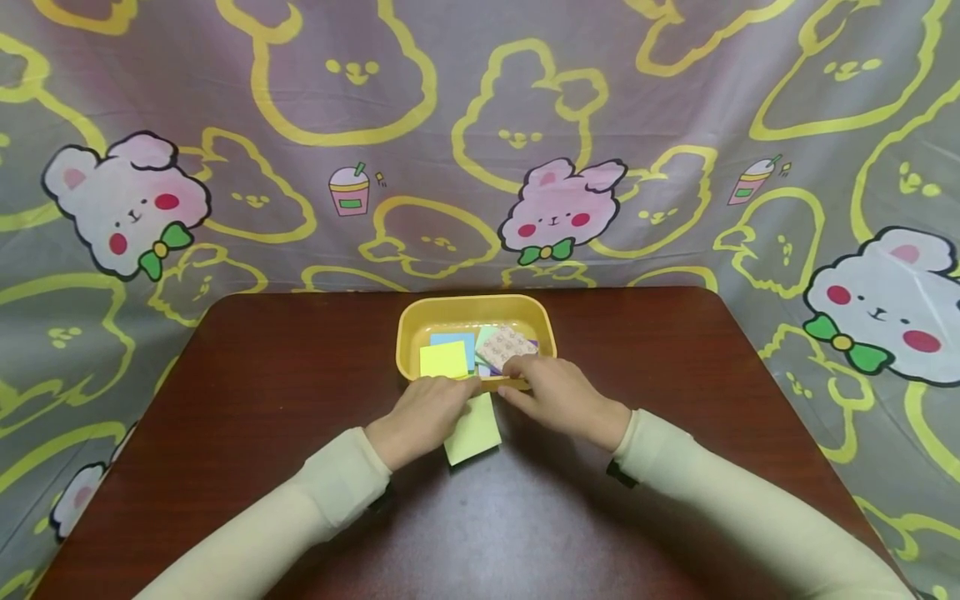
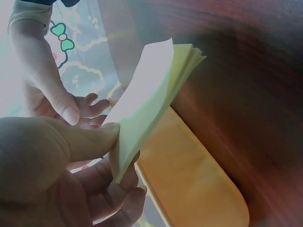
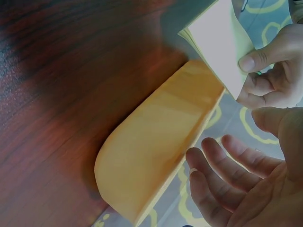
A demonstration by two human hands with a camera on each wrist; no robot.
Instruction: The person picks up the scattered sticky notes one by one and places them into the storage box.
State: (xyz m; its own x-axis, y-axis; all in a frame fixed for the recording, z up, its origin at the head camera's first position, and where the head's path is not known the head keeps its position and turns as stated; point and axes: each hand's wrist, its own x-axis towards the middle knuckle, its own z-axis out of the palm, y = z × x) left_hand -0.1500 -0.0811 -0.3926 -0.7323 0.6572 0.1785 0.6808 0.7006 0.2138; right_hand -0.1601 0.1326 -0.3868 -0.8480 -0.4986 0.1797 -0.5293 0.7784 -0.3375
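Note:
My left hand (image 1: 422,419) pinches a small stack of pale yellow-green sticky notes (image 1: 474,433) between thumb and fingers, just in front of a yellow plastic box (image 1: 408,337). In the left wrist view the loose ends of the sheets (image 2: 187,66) fan slightly apart. My right hand (image 1: 564,398) is at the box's front right rim, and in the right wrist view its fingers (image 3: 222,161) are relaxed with nothing held. Inside the box lie a bright yellow note pad (image 1: 442,360), a blue one (image 1: 457,340) and a pinkish patterned one (image 1: 506,345), with green and purple pieces partly hidden beneath it.
The box stands near the far edge of a dark red-brown wooden table (image 1: 300,375). A grey curtain (image 1: 435,167) with yellow outlines and rabbit prints hangs close behind the table and along both sides.

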